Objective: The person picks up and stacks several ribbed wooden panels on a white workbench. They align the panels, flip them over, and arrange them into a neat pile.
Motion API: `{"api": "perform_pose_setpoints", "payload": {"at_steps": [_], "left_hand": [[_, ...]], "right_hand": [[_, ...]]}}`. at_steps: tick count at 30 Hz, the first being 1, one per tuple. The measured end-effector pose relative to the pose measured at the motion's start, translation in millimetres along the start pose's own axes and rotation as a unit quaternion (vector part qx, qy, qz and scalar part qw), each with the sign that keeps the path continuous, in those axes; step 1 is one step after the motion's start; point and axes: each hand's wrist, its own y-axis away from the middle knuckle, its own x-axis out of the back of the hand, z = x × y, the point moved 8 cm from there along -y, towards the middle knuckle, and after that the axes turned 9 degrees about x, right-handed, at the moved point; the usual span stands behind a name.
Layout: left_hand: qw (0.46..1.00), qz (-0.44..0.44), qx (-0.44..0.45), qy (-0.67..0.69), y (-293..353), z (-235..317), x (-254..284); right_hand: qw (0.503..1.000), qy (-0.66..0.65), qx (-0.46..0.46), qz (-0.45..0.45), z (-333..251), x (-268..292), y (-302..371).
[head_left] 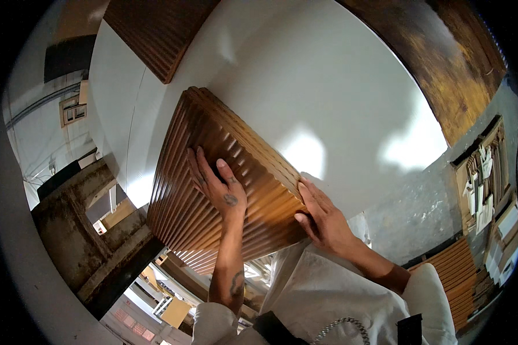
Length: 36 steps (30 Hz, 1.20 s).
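A stack of ribbed brown wooden panels (pixel 178 172) lies on the white tabletop (pixel 339 103), its near edge close to my body. My left hand (pixel 220 187) rests flat on the top panel's glossy ridges, fingers stretched out and thumb apart. At the stack's right corner is my right hand (pixel 322 215), its fingers extended along the side edges and its thumb near the top face. The layered edges of several panels show along the stack's right side. What lies under the stack is hidden.
Another ribbed brown panel (pixel 161 34) lies farther off on the table. A stained brown wooden surface (pixel 443 63) adjoins at the far right. Offcuts fill a rack (pixel 483 178) at the right, above slatted orange-brown panels (pixel 449 276). A dark brown structure (pixel 80 236) stands left.
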Motion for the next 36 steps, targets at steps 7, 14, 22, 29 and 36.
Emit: {"api": "perform_pose_setpoints", "payload": {"at_steps": [7,14,22,29,36], "left_hand": [[0.999,-0.028,0.023,0.0,-2,-4,-4],[0.999,-0.032,0.021,-0.008,-2,-9,-4],[0.999,-0.026,0.004,0.025,-3,-7,-3],[1.0,-0.018,-0.012,0.006,-4,0,0],[1.0,-0.02,-0.006,0.0,-3,-2,-1]], "right_hand": [[0.998,-0.021,0.017,-0.056,-9,-8,-54],[0.997,-0.077,-0.008,-0.022,-4,0,-56],[0.986,-0.158,-0.038,0.046,8,11,-52],[0.98,-0.184,-0.035,0.071,19,9,-54],[0.981,-0.176,-0.045,0.065,12,11,-60]]}}
